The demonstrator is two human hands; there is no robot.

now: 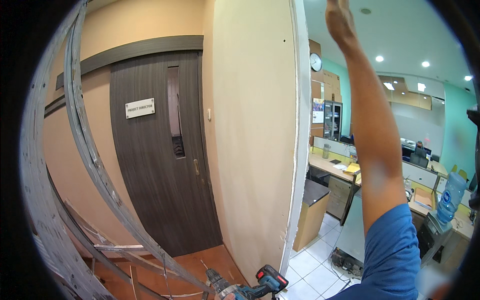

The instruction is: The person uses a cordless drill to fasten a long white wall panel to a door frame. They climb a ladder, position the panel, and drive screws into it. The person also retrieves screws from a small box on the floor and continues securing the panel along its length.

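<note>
A blue and black cordless drill (243, 291) lies across the lower edge, its bit toward the left and its red-marked battery to the right. My left hand (230, 296) is closed on the drill; only a bit of the fingers shows, the rest being cut off. My right arm, in a blue sleeve, reaches straight up on the right side. At the top edge, my right hand (340, 21) is beside the upper part of the wall end, with its fingers out of the picture. The pale wall panel (252, 135) has a small dark hole near its top and a chipped, rough edge (296, 190).
A worn metal ladder (82, 130) rises close by on the left. Behind it is a dark wood sliding door (155, 165) with a sign plate (140, 108). On the right are office desks (332, 170), a water dispenser with a blue bottle (451, 195) and cables (345, 261) on the tiled floor.
</note>
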